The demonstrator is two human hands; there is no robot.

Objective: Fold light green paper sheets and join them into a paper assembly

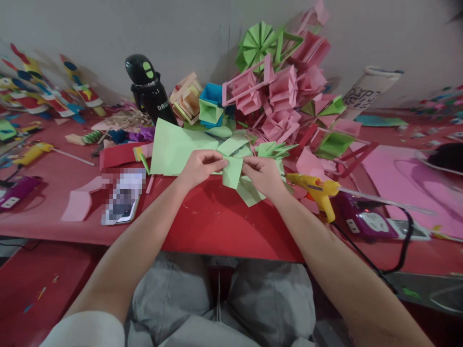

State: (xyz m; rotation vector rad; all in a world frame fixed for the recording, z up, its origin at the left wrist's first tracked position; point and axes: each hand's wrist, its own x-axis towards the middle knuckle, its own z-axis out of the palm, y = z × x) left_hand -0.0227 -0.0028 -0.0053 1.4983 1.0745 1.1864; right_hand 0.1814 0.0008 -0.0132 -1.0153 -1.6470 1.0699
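A: What are you seeing from the left?
B: A flat, rectangular smartphone (126, 196) is lying on the smooth red table (224, 226). Next, a broad, matte light-green paper sheet (171, 149) is spreading behind the left hand (198, 167). This hand is pinching the left edge of a small green paper piece (232, 173), four-sided and slightly curved.
A: In which direction is it pointing?
B: Its long axis is running downward, leaning a little; the lower end is pointing toward the table's front edge.
A: And where is it exactly?
B: It is hanging between both hands; the right hand (263, 174) is pinching its right edge, the fingers closing narrowly. Farther right, a yellow plastic glue gun (318, 189) is lying.
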